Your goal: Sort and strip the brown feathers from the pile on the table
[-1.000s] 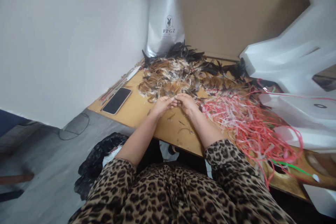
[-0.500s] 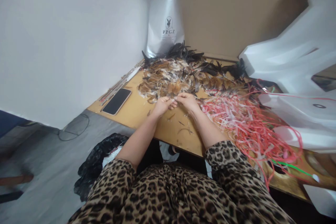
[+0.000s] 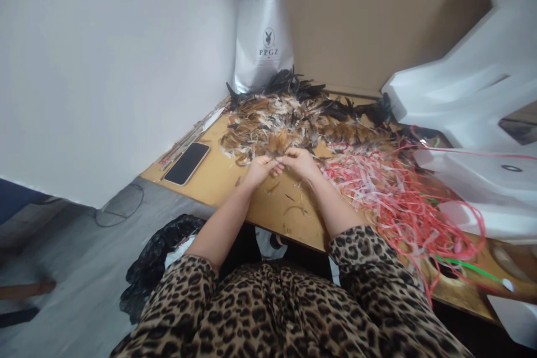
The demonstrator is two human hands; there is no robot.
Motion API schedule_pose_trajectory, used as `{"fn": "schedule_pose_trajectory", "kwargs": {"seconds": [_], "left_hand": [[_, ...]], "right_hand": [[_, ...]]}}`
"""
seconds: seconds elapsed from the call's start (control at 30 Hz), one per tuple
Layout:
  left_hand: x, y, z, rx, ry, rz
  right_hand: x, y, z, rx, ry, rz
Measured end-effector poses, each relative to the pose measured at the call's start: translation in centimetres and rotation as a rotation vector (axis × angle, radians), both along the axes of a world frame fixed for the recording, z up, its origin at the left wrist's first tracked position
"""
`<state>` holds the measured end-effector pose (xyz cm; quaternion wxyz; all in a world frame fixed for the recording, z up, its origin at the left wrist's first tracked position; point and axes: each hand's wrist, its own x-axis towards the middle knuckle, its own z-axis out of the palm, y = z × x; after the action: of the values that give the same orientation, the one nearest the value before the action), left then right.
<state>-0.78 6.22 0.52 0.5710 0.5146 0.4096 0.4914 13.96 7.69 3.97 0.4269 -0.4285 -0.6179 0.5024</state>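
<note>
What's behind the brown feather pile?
Behind the feather pile: black feathers, then a white PPGZ bag. The black feathers cover part of the bag's lower edge; what they cover isn't visible.

Dim, greyish light; soft shadow on brown wall [image 3: 356,17] (right side); edges stretched, fine detail smeared.

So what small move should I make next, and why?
Perhaps let the right hand gather the brown feather tuft while the left hand steadies it: it fans out just beyond where your hands meet, though your exact grip is too small to see.
</note>
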Motion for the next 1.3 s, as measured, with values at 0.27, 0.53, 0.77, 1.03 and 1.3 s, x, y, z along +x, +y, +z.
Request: {"fn": "schedule_pose_trajectory", "kwargs": {"seconds": [0.27,0.53,0.77,1.03,1.3], "left_hand": [[0.3,-0.2,-0.1,0.03,0.05,-0.034],[0.5,-0.4,0.3,0.076,0.047,0.009],[0.2,-0.2,0.0,0.074,0.111,0.028],[0.1,-0.2,0.1,-0.046,-0.029,0.006],[0.6,-0.6,1.2,-0.298,-0.456,0.018]], "right_hand": [[-0.3,-0.2,0.0,0.183,-0.022,-0.017],[-0.5,-0.5,0.5,0.156,0.051,-0.056],[-0.4,-0.5,0.4,0.119,0.073,-0.009],[-0.4,-0.2,0.0,0.02,0.078,-0.072],[1.1,-1.6,0.8,0.381,-0.298,-0.147]]}}
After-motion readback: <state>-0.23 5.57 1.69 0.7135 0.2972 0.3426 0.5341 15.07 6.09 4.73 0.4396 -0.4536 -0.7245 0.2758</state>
